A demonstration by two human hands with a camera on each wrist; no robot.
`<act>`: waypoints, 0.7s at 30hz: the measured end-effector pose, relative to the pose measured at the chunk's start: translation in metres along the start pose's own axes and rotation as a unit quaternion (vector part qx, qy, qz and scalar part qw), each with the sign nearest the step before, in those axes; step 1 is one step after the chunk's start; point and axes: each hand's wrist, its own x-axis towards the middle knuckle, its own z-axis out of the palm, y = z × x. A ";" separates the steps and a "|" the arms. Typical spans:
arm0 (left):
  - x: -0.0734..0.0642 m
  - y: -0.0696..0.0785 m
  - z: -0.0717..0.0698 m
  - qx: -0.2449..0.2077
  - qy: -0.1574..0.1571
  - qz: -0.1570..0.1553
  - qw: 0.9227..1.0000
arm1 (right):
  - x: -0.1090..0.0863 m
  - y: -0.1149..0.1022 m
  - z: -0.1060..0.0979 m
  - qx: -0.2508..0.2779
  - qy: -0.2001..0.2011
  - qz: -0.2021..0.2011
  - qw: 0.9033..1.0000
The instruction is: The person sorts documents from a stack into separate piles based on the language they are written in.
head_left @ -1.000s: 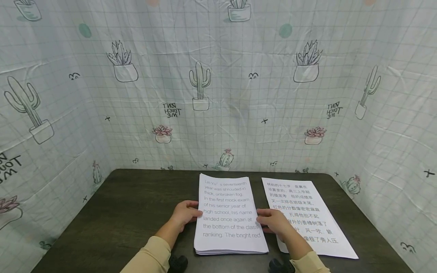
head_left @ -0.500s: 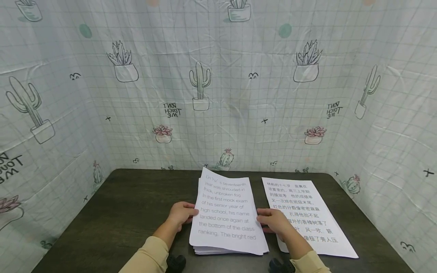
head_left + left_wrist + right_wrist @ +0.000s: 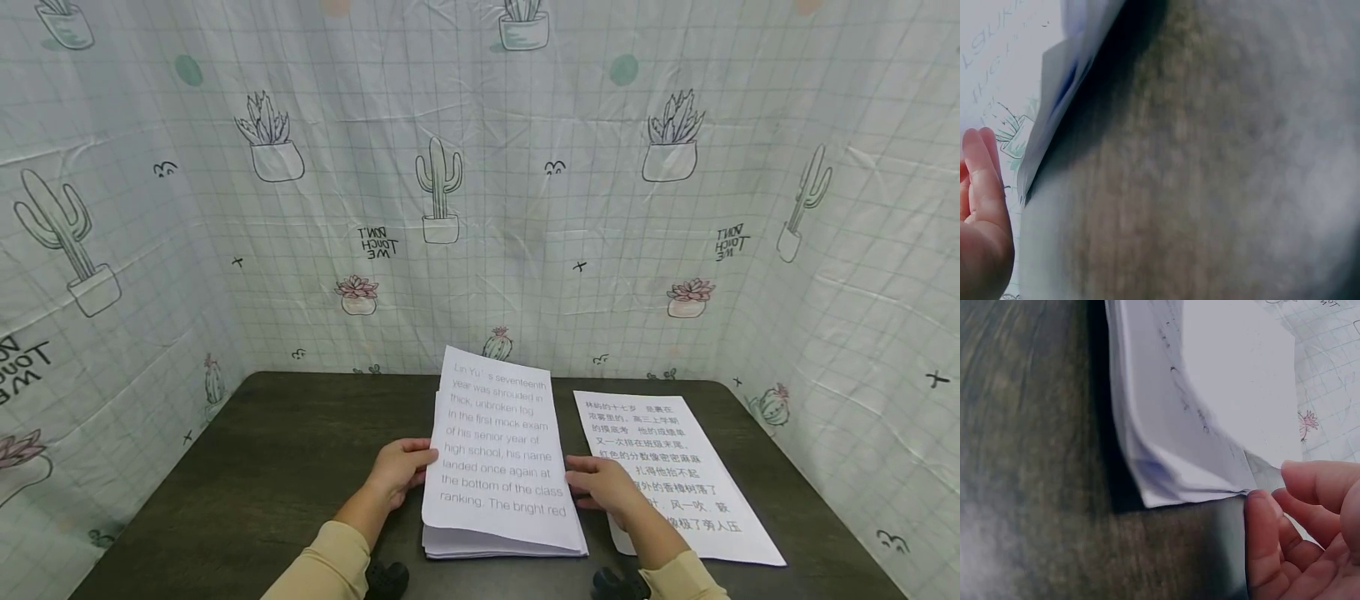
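Note:
In the head view a stack of white printed paper (image 3: 504,548) lies on the dark table, its top sheet (image 3: 495,442) bearing large English text. That sheet is raised off the stack, tilted, with a gap at its near left corner. My left hand (image 3: 397,471) pinches its left edge, thumb on top. At the right edge my right hand (image 3: 606,485) holds the paper between thumb and fingers. The right wrist view has the thumb (image 3: 1316,478) touching the raised sheet's edge and a fingertip at the stack's edge. The left wrist view shows only part of the left hand (image 3: 985,212).
Right of the stack lies another white sheet or thin pile (image 3: 675,467) printed in Chinese, partly covered by my right hand and forearm. A cactus-print cloth (image 3: 480,208) hangs behind and at both sides. Dark wood table (image 3: 300,450) extends left of the stack.
The top sheet has come up from the stack, shifting first left, then upward and away, with its far edge rising. My left hand rose slightly with it; the right hand stays nearly still.

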 end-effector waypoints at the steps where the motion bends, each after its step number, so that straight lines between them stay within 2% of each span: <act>1: 0.000 0.000 0.000 -0.004 0.002 -0.001 1.000 | 0.000 0.000 0.000 -0.002 0.001 -0.004 1.000; 9: 0.000 0.002 -0.007 -0.033 0.002 0.007 0.999 | 0.002 -0.009 0.004 0.043 -0.010 -0.010 0.999; 13: -0.001 0.003 -0.018 -0.042 0.005 0.006 0.999 | 0.003 -0.016 0.011 0.047 -0.008 -0.012 0.999; 21: -0.004 0.008 -0.044 -0.030 0.017 -0.001 0.999 | 0.008 -0.029 0.031 0.057 -0.006 -0.033 0.998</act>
